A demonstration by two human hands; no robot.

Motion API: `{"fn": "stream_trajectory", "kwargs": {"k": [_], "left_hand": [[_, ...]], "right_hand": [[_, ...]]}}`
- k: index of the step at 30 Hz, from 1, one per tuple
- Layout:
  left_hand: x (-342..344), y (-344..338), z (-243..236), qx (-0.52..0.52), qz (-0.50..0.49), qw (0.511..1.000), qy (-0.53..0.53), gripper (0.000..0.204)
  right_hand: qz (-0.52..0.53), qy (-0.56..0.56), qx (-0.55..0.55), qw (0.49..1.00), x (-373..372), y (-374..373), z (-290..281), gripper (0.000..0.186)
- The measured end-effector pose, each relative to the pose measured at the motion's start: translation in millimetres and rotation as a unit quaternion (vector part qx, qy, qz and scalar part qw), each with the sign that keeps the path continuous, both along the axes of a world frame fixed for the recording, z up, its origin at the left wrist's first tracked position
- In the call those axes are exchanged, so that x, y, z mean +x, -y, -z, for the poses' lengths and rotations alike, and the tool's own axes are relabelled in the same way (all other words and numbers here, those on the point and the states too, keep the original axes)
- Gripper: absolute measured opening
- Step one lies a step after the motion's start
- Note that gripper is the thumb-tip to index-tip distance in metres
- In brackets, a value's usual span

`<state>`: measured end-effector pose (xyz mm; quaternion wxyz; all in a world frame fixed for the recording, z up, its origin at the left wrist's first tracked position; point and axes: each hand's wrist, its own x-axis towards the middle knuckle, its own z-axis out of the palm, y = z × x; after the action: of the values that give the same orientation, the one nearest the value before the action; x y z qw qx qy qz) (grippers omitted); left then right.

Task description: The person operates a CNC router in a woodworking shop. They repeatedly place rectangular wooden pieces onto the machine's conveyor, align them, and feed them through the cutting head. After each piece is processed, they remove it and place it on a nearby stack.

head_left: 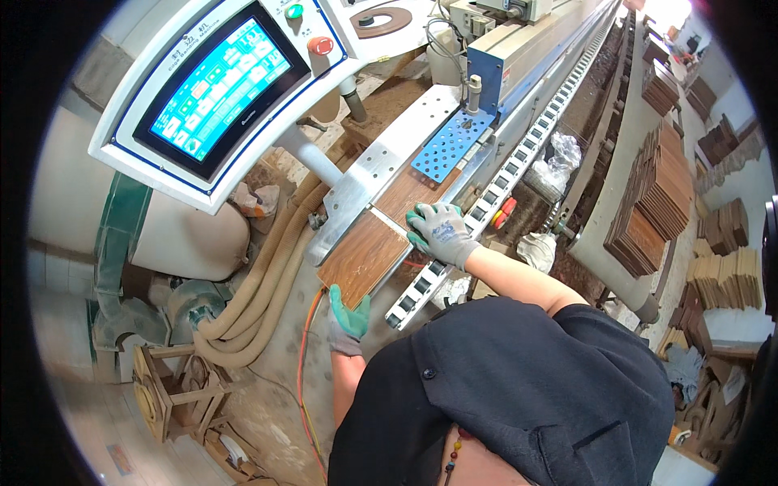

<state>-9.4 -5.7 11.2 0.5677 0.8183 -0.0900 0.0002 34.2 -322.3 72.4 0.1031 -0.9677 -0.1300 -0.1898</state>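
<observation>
A brown wood-grain board (365,255) lies flat on the near end of the machine's metal bed. My left hand (349,321), in a grey and green glove, grips its near edge, with the thumb along the side and the other fingers partly hidden. At the board's far right corner is my right hand (442,232), gloved the same way, fingers curled down onto the wood. Beyond a narrow pale gap sits a second wood-grain board (413,194), its far part under a blue perforated plate (454,147).
A control panel with a lit screen (219,89) and a red button (321,46) stands at upper left. A roller track (494,194) runs along the right. Stacked boards (652,198) lie on a conveyor farther right. Thick hoses (263,279) and an orange cable (305,356) lie left.
</observation>
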Motion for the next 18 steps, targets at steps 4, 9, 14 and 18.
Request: {"fn": "stream_trajectory", "kwargs": {"k": [4,9,14,18], "left_hand": [[1,-9,6,0.188,0.021,0.976,0.105,0.063],[1,-11,13,0.191,0.03,0.97,0.149,0.063],[1,-11,13,0.165,0.031,0.981,0.091,0.061],[1,-12,14,0.159,0.025,0.983,0.086,0.059]], "right_hand": [[0.0,-0.013,0.001,1.0,0,1,0,0.033],[0.005,-0.036,0.001,0.999,-1,0,-1,0.034],[0.008,-0.041,0.002,0.999,0,0,0,0.035],[0.005,-0.036,0.003,0.999,0,1,0,0.035]]}}
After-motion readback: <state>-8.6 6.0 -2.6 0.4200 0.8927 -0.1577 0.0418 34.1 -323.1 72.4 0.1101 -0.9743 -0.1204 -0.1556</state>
